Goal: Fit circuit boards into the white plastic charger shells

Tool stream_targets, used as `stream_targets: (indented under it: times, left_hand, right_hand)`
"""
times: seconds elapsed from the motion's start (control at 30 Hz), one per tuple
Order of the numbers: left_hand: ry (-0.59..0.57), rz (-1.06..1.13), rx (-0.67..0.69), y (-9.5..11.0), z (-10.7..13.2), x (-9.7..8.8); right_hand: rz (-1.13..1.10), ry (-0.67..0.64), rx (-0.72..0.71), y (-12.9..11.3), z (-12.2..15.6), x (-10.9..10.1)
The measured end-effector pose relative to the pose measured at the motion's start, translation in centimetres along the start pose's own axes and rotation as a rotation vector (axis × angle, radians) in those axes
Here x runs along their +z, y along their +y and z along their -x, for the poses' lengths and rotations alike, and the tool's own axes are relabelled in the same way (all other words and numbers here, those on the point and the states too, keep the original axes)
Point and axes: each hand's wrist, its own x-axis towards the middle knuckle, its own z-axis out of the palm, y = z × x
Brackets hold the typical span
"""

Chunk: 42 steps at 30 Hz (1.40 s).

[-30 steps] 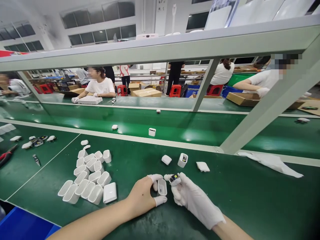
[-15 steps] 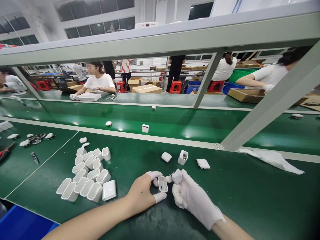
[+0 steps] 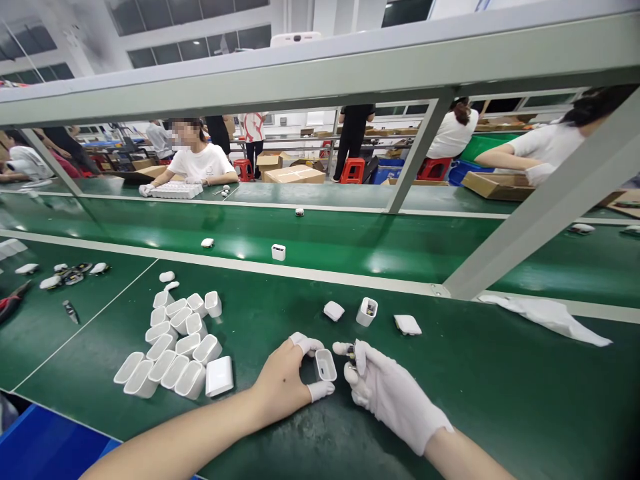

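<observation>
My left hand (image 3: 281, 381), with white covers on its fingertips, grips a small open-topped white plastic case (image 3: 326, 366) between thumb and fingers. The case's hollow inside faces up towards me. Just to its right, my right hand (image 3: 393, 400) in a white glove pinches a small white part with dark electronics (image 3: 352, 355). That part is apart from the case, and the fingers partly hide it. Beyond the hands lie a white-capped part (image 3: 333, 311), an upright white case with electronics inside (image 3: 367, 311) and another white-capped part (image 3: 407, 325).
Several empty white cases (image 3: 161, 348) stand grouped on the left of the green bench, beside a closed white case (image 3: 219, 376). A conveyor belt (image 3: 340, 248) carries a white case (image 3: 279, 252). A slanted post (image 3: 525, 193) and a white cloth (image 3: 545, 319) are at right. A co-worker (image 3: 200, 163) sits opposite.
My right hand has turned the small part, so its dark electronics show instead of its white face. The left hand keeps hold of the case. Pieces on the belt have shifted left.
</observation>
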Motion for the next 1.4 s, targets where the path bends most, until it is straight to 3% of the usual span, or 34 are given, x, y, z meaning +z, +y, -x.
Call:
stream_targets:
  times: [0.17,0.33,0.47,0.6,0.73,0.97,1.07,1.23,1.4]
  left_hand:
    - [0.041,-0.016,0.048,-0.2,0.1,0.1]
    - [0.200,-0.059,0.381,-0.2,0.4,0.0]
    - [0.290,-0.027,0.572,-0.1,0.5,0.1]
    - [0.309,0.078,0.528,0.2,0.6,0.0]
    - [0.292,0.168,0.418,0.4,0.8,-0.2]
    - [0.246,0.163,0.432,0.4,1.0,0.1]
    - [0.209,0.160,0.433,0.5,0.9,-0.2]
    - [0.124,0.072,0.207,0.4,0.3,-0.6]
    - [-0.021,-0.025,0.065,-0.2,0.1,0.2]
  right_hand:
    - [0.169,0.026,-0.080,-0.4,0.8,0.9]
    - [0.770,0.085,-0.392,0.1,1.8,1.4]
    - [0.930,0.017,-0.506,0.9,2.0,0.8]
    - [1.017,-0.021,-0.603,1.1,2.1,0.4]
    - [1.178,0.009,-0.843,1.1,2.3,0.6]
    - [1.422,-0.057,-1.105,1.0,2.1,0.7]
    - [1.354,-0.029,-1.031,0.7,1.8,0.3]
    - [0.890,0.131,-0.559,-0.6,1.5,0.4]
    - [0.861,0.144,-0.373,-0.9,1.6,1.1]
